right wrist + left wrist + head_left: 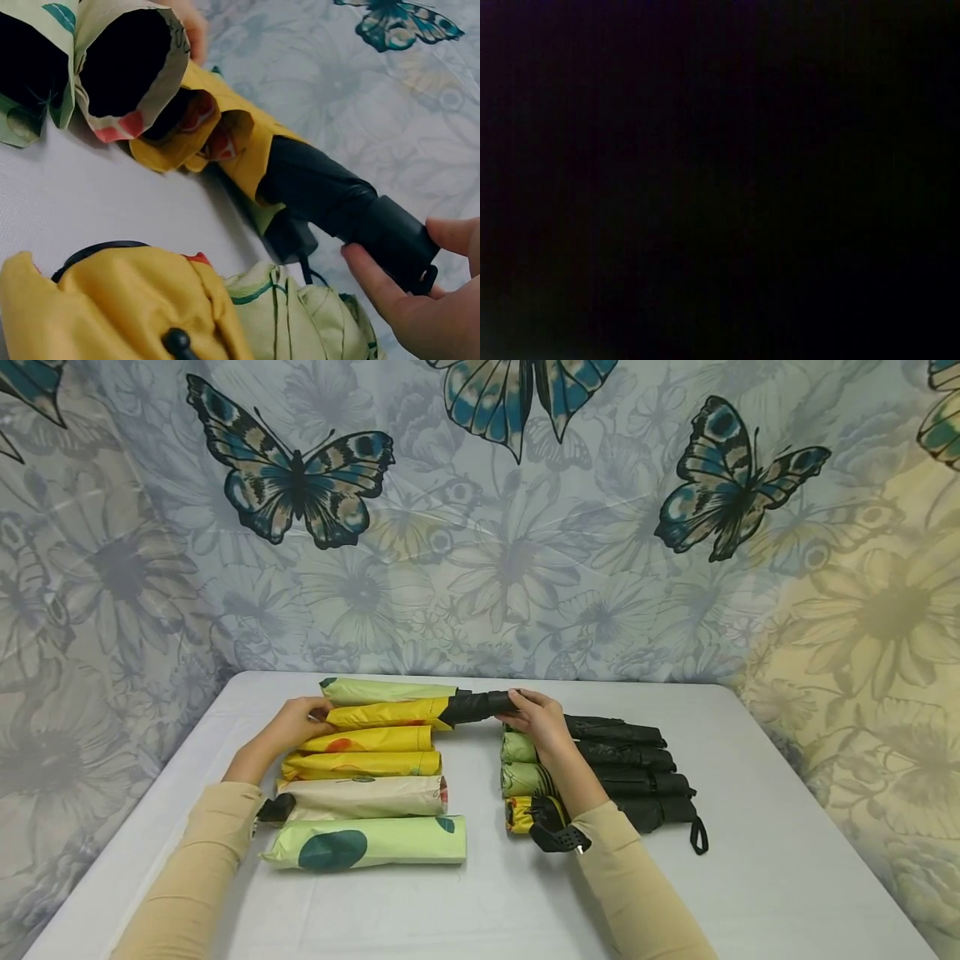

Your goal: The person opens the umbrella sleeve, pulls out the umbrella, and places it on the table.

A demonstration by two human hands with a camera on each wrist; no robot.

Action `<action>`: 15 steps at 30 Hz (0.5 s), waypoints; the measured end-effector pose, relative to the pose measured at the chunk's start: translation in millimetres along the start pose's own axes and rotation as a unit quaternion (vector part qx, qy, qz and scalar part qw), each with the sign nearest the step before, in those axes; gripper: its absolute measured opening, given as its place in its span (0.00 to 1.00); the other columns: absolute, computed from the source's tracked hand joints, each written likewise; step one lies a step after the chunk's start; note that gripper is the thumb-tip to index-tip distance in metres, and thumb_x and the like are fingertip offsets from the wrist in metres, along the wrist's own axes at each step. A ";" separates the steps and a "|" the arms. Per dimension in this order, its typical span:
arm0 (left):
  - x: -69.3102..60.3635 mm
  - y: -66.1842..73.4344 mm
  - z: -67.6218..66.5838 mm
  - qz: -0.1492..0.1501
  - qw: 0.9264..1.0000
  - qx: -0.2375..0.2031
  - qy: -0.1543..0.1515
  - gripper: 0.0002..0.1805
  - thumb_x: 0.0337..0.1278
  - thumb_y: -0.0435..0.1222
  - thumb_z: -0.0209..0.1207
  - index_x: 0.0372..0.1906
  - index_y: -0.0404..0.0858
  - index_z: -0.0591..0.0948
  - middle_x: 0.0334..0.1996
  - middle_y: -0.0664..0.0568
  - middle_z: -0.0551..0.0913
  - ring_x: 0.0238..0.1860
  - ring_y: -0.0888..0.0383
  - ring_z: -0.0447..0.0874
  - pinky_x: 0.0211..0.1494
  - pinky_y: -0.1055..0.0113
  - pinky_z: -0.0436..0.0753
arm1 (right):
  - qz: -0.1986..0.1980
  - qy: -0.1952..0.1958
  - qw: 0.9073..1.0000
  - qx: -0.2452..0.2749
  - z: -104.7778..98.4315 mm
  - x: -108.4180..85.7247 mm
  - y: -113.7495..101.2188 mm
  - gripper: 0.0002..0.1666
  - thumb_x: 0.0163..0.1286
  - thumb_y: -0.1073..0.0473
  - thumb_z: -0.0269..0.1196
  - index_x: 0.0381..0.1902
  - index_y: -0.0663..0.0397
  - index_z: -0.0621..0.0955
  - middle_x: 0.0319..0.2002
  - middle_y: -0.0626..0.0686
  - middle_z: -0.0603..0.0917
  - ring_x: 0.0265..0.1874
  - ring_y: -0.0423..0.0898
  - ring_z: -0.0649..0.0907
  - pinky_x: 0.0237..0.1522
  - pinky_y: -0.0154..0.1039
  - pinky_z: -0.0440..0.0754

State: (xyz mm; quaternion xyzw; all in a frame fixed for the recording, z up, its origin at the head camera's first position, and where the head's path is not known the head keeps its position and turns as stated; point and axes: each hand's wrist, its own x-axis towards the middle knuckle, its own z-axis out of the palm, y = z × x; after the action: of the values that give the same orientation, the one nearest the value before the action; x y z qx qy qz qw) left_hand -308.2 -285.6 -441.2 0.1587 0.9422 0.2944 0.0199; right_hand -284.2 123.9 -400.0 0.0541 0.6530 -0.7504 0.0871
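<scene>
A folded black umbrella (476, 706) sits partly inside a yellow sleeve (390, 714), raised above the row of sleeves at the back left. My left hand (303, 720) pinches the sleeve's left end. At the other end, my right hand (542, 720) holds the umbrella's handle between thumb and fingers. In the right wrist view the black umbrella (322, 180) sticks out of the yellow sleeve's mouth (259, 135), and the thumb and fingers of my right hand (427, 307) grip its handle end. The left wrist view is almost wholly black.
Below lie two yellow sleeves (367, 764), a cream sleeve (367, 797) and a light green one (397, 841). A green sleeve with a black end (390, 691) lies behind. Several folded umbrellas (630, 756) lie at right on the white table (360, 914). Butterfly-print cloth (517, 560) hangs behind.
</scene>
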 end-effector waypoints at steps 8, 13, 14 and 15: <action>-0.4 3.2 -1.2 0.001 1.000 0.012 0.009 0.08 0.59 0.28 0.62 0.42 0.29 0.82 0.40 0.35 0.84 0.44 0.40 0.83 0.51 0.47 0.83 | -0.001 0.007 1.000 0.008 -7.4 0.2 -6.8 0.37 0.75 0.54 0.56 0.74 0.62 0.58 0.70 0.63 0.67 0.53 0.51 0.84 0.65 0.42 0.77; -1.5 2.7 -1.8 -0.007 1.000 0.006 0.007 0.07 0.60 0.29 0.62 0.41 0.30 0.82 0.40 0.36 0.84 0.44 0.40 0.83 0.51 0.46 0.83 | 0.000 0.023 1.000 0.016 -19.0 -1.2 -16.9 0.37 0.75 0.54 0.56 0.75 0.60 0.57 0.71 0.61 0.66 0.41 0.40 0.86 0.67 0.42 0.75; -1.6 2.6 -2.0 -0.008 1.000 0.005 0.006 0.07 0.60 0.29 0.62 0.41 0.30 0.81 0.40 0.35 0.84 0.44 0.40 0.83 0.50 0.46 0.83 | -0.002 0.025 1.000 0.017 -21.9 -1.4 -19.2 0.38 0.75 0.54 0.56 0.76 0.60 0.56 0.72 0.61 0.65 0.41 0.39 0.86 0.67 0.41 0.75; -1.7 2.6 -2.1 -0.010 1.000 0.004 0.005 0.07 0.60 0.29 0.62 0.41 0.30 0.81 0.40 0.35 0.84 0.44 0.40 0.83 0.50 0.47 0.83 | -0.004 0.025 0.999 0.019 -24.8 -1.4 -21.3 0.39 0.75 0.54 0.56 0.76 0.60 0.55 0.73 0.60 0.63 0.41 0.38 0.85 0.67 0.41 0.75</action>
State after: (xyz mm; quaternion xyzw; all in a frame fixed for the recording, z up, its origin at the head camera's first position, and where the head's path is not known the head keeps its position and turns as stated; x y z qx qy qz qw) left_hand -306.1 -285.3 -438.1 0.1479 0.9449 0.2914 0.0177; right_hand -287.9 151.3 -382.6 0.0723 0.6409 -0.7613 0.0667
